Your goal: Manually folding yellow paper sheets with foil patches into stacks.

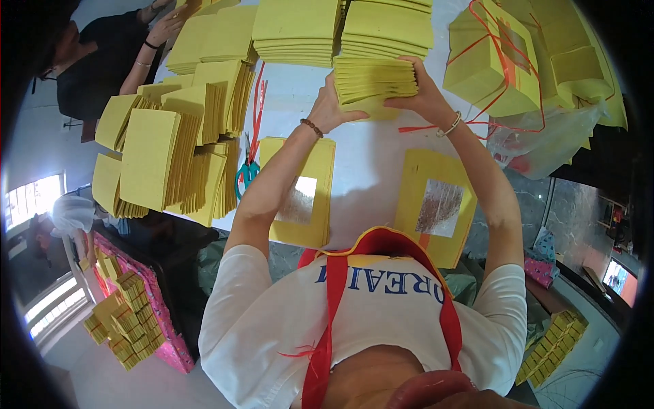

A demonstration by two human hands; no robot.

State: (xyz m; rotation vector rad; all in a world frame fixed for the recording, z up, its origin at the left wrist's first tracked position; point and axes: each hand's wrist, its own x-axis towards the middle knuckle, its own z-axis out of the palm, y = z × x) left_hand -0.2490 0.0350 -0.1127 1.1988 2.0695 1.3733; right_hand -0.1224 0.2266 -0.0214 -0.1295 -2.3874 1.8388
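Observation:
Both arms reach forward over the white table (368, 163). A stack of yellow paper sheets (376, 80), its layered edges facing me, is gripped between my hands. My left hand (335, 109) closes on its left end, thumb along the near side. Around the right end wraps my right hand (424, 92), its thumb also at the near side. Just beyond stand two taller yellow stacks (298, 31). Nearer to me lie a flat yellow pile (320, 198) with a silver patch, partly under my left forearm, and another such pile (409, 204) at the right.
Scissors with teal handles (246, 178) and red ribbon (257, 109) lie left of my left arm. Several yellow stacks (146, 157) fill the table's left. At the right are a yellow bundle tied with red ribbon (473, 61) and clear plastic (545, 140). Another person (102, 61) works far left.

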